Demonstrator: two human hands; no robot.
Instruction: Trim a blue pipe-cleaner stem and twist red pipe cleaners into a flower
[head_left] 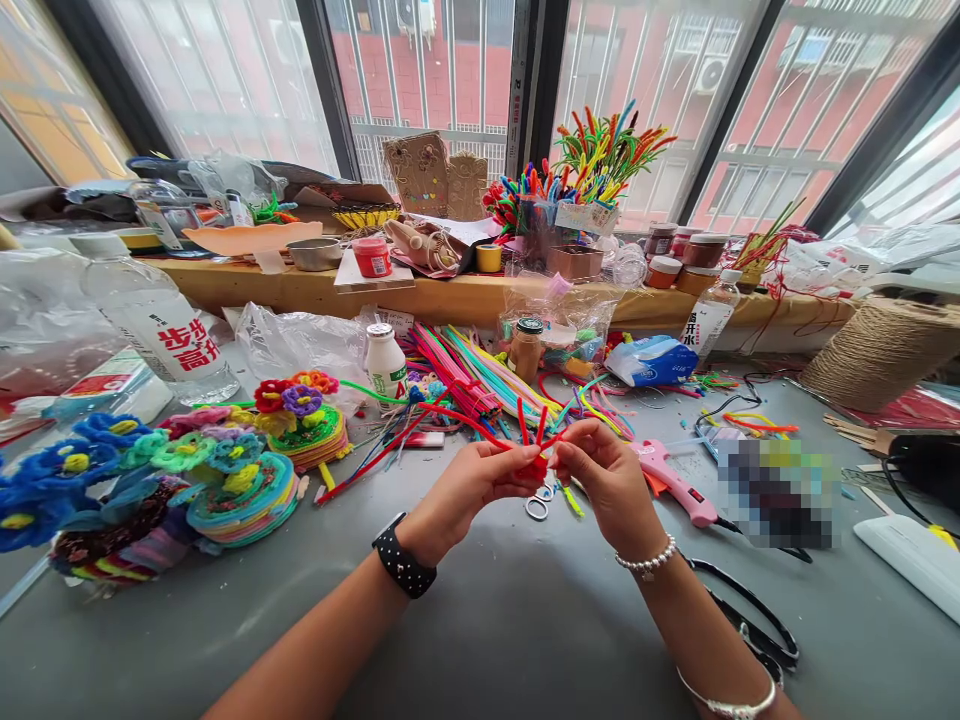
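Between my two hands is a bent red pipe cleaner, with several short ends standing up and one long end reaching off to the left. My left hand is closed in a pinch on its left part. On the other side, the thumb and fingers of my right hand press together at its right edge. Scissors lie on the table just beneath the hands, their blades partly hidden. A pink glue gun rests to the right of my right hand.
Pipe-cleaner flowers and round coiled pieces crowd the left. Loose pipe cleaners lie behind my hands, near a white bottle and a brown jar. Water bottles, a twine spool and black-framed glasses also surround the workspace.
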